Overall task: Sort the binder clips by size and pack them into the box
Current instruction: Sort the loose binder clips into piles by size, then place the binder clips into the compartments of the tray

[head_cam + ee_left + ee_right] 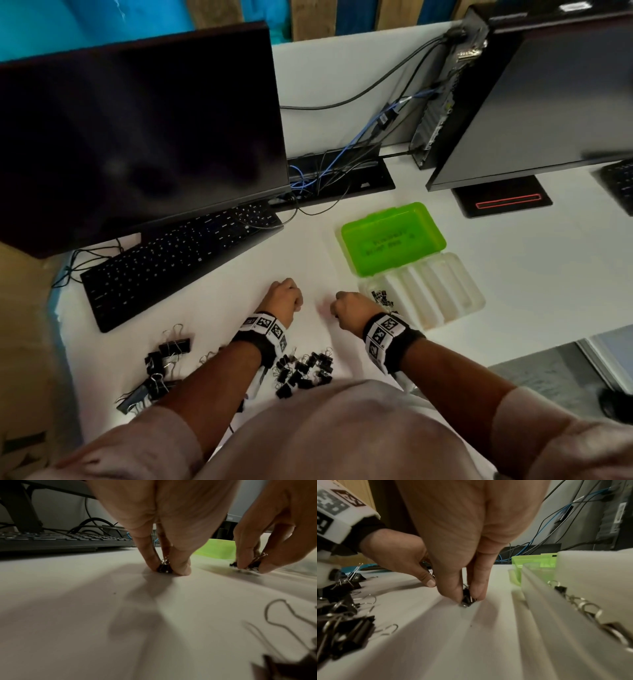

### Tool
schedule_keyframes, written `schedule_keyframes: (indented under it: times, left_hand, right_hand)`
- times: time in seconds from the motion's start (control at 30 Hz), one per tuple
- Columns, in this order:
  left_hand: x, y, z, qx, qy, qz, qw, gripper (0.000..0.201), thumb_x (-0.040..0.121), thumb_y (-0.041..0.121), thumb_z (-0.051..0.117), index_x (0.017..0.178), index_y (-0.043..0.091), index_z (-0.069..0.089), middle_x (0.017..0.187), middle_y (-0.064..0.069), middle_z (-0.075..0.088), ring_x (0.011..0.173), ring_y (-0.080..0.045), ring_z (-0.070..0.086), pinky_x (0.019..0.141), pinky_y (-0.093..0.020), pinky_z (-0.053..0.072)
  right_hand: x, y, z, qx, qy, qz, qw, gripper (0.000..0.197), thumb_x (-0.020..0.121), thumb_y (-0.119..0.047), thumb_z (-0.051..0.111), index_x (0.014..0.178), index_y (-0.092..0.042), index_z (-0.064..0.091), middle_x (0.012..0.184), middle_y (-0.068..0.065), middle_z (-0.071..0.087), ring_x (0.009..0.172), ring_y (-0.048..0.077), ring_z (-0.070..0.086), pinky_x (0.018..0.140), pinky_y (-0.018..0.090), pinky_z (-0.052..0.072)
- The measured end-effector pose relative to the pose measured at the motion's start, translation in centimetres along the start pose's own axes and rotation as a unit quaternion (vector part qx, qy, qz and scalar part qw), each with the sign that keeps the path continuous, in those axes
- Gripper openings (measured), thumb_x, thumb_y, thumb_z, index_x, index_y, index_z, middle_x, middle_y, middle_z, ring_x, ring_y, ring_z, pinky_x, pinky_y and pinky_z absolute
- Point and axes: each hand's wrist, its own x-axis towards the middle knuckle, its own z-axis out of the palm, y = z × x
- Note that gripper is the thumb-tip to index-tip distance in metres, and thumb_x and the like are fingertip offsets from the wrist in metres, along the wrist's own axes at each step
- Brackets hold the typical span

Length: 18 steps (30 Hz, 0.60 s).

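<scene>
My left hand [286, 295] pinches a small black binder clip [165, 567] against the white desk. Just to its right, my right hand [349, 305] pinches another small black clip [467, 599] down on the desk. The box [445, 291] lies open at the right, its green lid [394, 236] folded back and a clear grooved tray in front. Several small clips [382, 298] lie in the tray's left groove. A pile of small clips [303, 370] sits near my body, and larger clips [164, 363] lie at the left.
A black keyboard [178, 260] lies slanted at the left under a dark monitor [137, 137]. Cables [342, 161] and a second monitor [548, 102] stand at the back. The desk's front edge drops off at the right, beside the tray.
</scene>
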Motion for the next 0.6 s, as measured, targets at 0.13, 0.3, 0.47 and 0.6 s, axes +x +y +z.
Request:
schedule_keyframes:
  times: [0.13, 0.3, 0.47, 0.6]
  left_hand:
    - [-0.1, 0.6, -0.5, -0.019, 0.020, 0.001, 1.000, 0.025, 0.069, -0.019, 0.054, 0.069, 0.003, 0.065, 0.090, -0.009, 0.060, 0.083, -0.030, 0.059, 0.078, -0.038, 0.052]
    - [-0.8, 2.1, -0.9, -0.041, 0.042, -0.022, 0.998, 0.013, 0.076, -0.007, 0.067, 0.084, 0.002, 0.069, 0.092, -0.006, 0.059, 0.079, -0.017, 0.058, 0.065, -0.003, 0.037]
    - [-0.4, 6.8, -0.9, -0.069, 0.043, 0.023, 0.996, 0.010, 0.076, 0.005, 0.073, 0.086, 0.006, 0.071, 0.098, -0.009, 0.064, 0.082, -0.024, 0.063, 0.077, -0.021, 0.046]
    - [0.2, 11.8, 0.3, -0.112, 0.037, 0.079, 0.990, 0.012, 0.075, 0.003, 0.072, 0.084, 0.009, 0.071, 0.097, -0.008, 0.065, 0.081, -0.021, 0.063, 0.079, -0.021, 0.047]
  right_hand:
    - [-1.5, -0.2, 0.2, -0.031, -0.011, -0.004, 0.999, 0.025, 0.086, 0.005, 0.043, 0.106, 0.005, 0.057, 0.113, 0.022, 0.056, 0.103, 0.037, 0.056, 0.079, 0.041, 0.046]
    - [-2.4, 0.3, -0.2, 0.042, 0.033, 0.037, 0.998, 0.026, 0.080, 0.003, 0.048, 0.101, 0.002, 0.064, 0.108, 0.018, 0.059, 0.098, 0.036, 0.059, 0.069, 0.034, 0.041]
    - [-5.1, 2.3, -1.9, 0.115, 0.140, 0.063, 0.981, 0.030, 0.082, -0.010, 0.056, 0.110, -0.008, 0.066, 0.109, 0.016, 0.062, 0.100, 0.034, 0.059, 0.081, 0.038, 0.047]
    - [-7.8, 4.5, -1.7, 0.144, 0.182, 0.115, 0.966, 0.021, 0.080, -0.011, 0.058, 0.096, -0.010, 0.070, 0.099, 0.018, 0.064, 0.092, 0.036, 0.061, 0.076, 0.037, 0.048]
